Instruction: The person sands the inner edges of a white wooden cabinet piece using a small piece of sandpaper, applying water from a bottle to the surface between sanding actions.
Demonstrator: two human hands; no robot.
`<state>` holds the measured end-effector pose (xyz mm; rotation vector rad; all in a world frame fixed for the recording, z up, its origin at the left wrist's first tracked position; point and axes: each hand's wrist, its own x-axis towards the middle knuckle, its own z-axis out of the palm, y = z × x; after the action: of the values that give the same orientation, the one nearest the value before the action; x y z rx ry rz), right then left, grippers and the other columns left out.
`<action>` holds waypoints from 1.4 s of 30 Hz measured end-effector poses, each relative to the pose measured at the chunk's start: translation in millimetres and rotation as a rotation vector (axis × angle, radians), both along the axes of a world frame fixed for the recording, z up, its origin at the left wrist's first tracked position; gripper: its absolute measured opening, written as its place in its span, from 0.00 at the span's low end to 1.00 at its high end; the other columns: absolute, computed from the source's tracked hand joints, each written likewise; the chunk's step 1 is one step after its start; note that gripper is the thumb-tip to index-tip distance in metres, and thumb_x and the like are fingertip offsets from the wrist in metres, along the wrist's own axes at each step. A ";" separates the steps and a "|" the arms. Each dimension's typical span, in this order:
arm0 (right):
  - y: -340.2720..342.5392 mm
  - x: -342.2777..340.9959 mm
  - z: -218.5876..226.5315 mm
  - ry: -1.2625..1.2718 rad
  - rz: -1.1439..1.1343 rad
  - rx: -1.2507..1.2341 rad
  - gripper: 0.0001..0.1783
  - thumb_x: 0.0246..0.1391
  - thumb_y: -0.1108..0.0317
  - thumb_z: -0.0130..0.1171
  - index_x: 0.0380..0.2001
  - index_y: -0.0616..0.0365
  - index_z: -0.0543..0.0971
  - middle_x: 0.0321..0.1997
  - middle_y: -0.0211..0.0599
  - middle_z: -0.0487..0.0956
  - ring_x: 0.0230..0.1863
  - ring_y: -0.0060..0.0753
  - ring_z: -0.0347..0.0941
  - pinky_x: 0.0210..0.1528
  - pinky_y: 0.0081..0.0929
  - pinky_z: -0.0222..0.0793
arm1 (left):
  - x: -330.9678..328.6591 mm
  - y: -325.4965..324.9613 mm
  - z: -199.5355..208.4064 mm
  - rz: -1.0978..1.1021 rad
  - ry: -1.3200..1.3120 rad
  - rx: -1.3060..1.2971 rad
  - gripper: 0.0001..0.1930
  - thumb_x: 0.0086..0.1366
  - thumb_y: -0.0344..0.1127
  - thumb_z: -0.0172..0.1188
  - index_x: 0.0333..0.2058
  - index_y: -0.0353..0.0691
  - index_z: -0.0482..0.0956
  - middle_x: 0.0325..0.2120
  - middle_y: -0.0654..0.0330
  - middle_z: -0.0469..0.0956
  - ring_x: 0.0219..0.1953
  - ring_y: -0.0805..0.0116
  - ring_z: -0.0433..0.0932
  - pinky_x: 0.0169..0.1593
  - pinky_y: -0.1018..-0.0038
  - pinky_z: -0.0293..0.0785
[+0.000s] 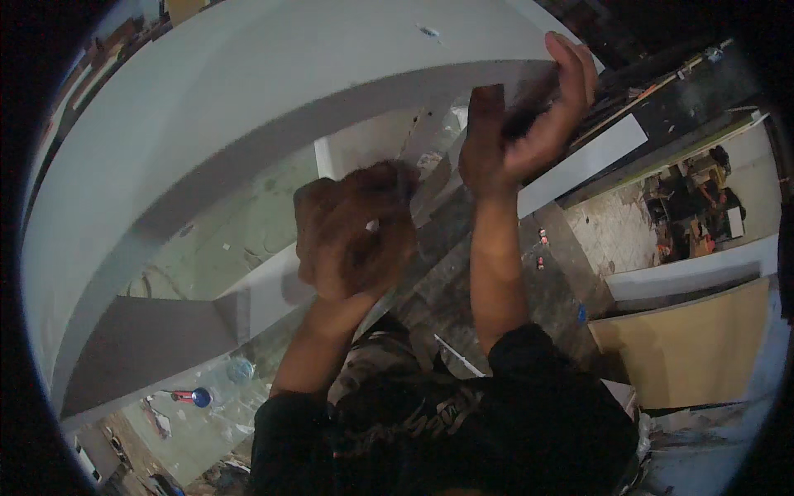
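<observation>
A large white panel [273,74] with a curved grey edge arches across the upper left. My right hand [529,132] is raised at the right end of that curve, thumb and fingers spread apart, with nothing visible in it. Whether its fingertips touch the panel's edge I cannot tell. My left hand [356,227] is lower and to the left, in front of the opening below the curve. It is blurred, its fingers curled in, and a small pale spot shows at them. What it holds, if anything, cannot be made out.
A clear plastic bottle [227,379] with a blue cap lies at lower left. A white strip-shaped board [591,161] slants beyond my right hand. To the right stand a tan board [691,343] and a cluttered pile of tools [699,202]. Small red items [542,240] lie on the floor.
</observation>
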<state>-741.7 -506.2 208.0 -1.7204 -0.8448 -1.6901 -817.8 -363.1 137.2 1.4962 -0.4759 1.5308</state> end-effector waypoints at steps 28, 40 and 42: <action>6.2 -2.5 0.0 0.032 0.045 0.040 0.35 0.57 0.55 0.63 0.61 0.62 0.65 0.62 0.46 0.62 0.64 0.43 0.58 0.66 0.42 0.53 | 1.1 -5.9 10.2 0.035 -0.065 -0.035 0.16 0.45 0.14 0.67 0.32 0.39 0.76 0.36 0.52 0.84 0.34 0.58 0.83 0.39 0.69 0.78; 4.7 -1.2 -0.3 -0.002 0.040 0.029 0.37 0.56 0.52 0.64 0.61 0.63 0.65 0.61 0.47 0.62 0.64 0.44 0.58 0.67 0.42 0.53 | -20.8 -7.4 -6.9 0.139 0.246 -0.003 0.10 0.49 0.17 0.70 0.26 0.38 0.77 0.29 0.53 0.83 0.29 0.62 0.82 0.37 0.71 0.77; 4.5 0.7 0.9 0.002 0.106 0.034 0.37 0.56 0.51 0.64 0.60 0.63 0.65 0.60 0.47 0.63 0.64 0.44 0.59 0.67 0.42 0.52 | -23.9 -7.9 -19.7 0.173 0.348 0.010 0.06 0.56 0.23 0.70 0.25 0.36 0.81 0.25 0.55 0.81 0.29 0.67 0.79 0.33 0.77 0.76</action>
<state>-740.9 -501.7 208.8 -1.6257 -0.8856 -1.6238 -841.8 -371.0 117.5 1.8047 -0.1531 1.3568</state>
